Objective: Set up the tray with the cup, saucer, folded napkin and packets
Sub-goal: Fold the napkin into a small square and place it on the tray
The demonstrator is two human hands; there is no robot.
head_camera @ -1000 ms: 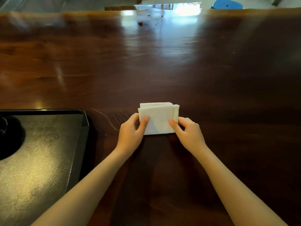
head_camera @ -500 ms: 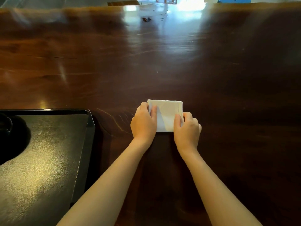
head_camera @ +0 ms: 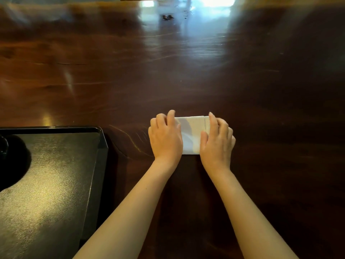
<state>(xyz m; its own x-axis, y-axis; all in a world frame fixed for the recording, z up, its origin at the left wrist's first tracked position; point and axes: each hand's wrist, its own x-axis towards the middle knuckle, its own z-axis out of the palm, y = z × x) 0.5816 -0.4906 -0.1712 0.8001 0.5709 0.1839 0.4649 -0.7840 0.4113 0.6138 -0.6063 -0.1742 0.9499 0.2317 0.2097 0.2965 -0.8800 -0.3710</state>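
Note:
A white folded napkin [head_camera: 191,133] lies flat on the dark wooden table, right of the tray. My left hand [head_camera: 165,136] presses down on its left side, fingers spread over it. Over the napkin's right side lies my right hand [head_camera: 217,140], palm down. Only a narrow middle strip of napkin shows between them. The black tray [head_camera: 56,184] sits at the lower left. On its far left stands a dark round thing [head_camera: 11,165], cut off by the frame edge, likely the saucer with the cup. No packets are in view.
The glossy dark wooden table [head_camera: 186,71] stretches far ahead and to the right, with bright window glare at the top. A few small dark crumbs [head_camera: 167,16] lie near the far edge.
Both hands have slid forward onto the napkin and closer together, going from pinching its near corners to pressing flat on top. The napkin now looks narrower. The view has tilted slightly.

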